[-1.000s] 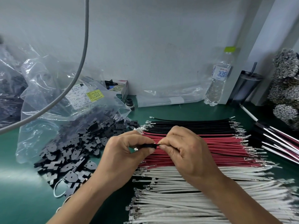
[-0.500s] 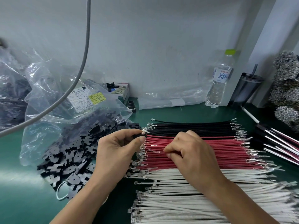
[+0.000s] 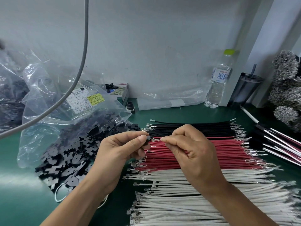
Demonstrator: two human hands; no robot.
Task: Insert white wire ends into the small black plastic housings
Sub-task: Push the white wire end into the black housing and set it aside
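Observation:
My left hand (image 3: 120,149) pinches a small black housing (image 3: 147,138) between thumb and forefinger, above the wire rows. My right hand (image 3: 193,154) pinches a wire just behind its metal terminal (image 3: 155,140); the terminal tip sits right beside the housing. The wire looks red, though my fingers cover most of it. A thin black wire runs from the housing back under my right hand. The white wires (image 3: 179,203) lie in a flat row nearest me, untouched. More black housings (image 3: 73,152) spill from a clear bag onto the green mat.
Red wires (image 3: 228,154) and black wires (image 3: 203,128) lie in rows beyond the white ones. A clear bag (image 3: 48,111) stands left, a grey cable (image 3: 81,62) hangs across it. A water bottle (image 3: 218,85), dark tumbler (image 3: 244,90) and bundled wire sets (image 3: 276,144) stand right.
My right hand dipped to the red wire row and has come back up with a wire end. My left hand lifted the housing slightly right to meet it.

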